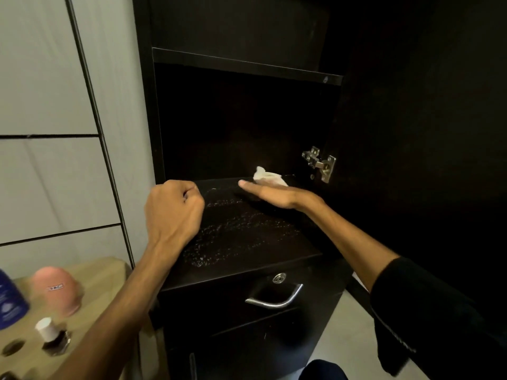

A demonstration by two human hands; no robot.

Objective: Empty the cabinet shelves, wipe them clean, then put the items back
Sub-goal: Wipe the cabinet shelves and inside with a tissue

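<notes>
Nearest you, at the lower left of the frame, a tan tabletop (104,272) carries the things taken out of the cabinet: a small dark nail polish bottle (53,338) with a white cap, a pink rounded container (59,289) behind it, and a blue bottle (9,300) cut off by the left edge. All three are blurred, so no label can be read.

At the lower right, your black sleeve (428,311) ends at the forearm. Below centre sits a black drawer front (219,305) with a curved silver handle (275,297) and a round keyhole lock (279,278) just above it.

Your left hand (174,212) is left of centre, at the left front part of the lower shelf (247,234), its fingers curled into a closed fist. Whether anything is inside the fist you cannot tell from here. The shelf surface is black and speckled with pale streaks of wetness or dust across its middle.

Further in, your right hand (274,194) lies flat over the back part of that shelf, fingers straight and together, pointing left. A crumpled white tissue (267,176) lies just behind the hand, touching the fingers; how the fingers hold it is hidden.

To the right of the tissue, a metal hinge (319,163) joins the cabinet side to the open black door (425,133). Above, in the upper centre, the front edge of the upper shelf (247,64) crosses the dark cabinet interior. A pale panelled wall (55,105) fills the upper left.
</notes>
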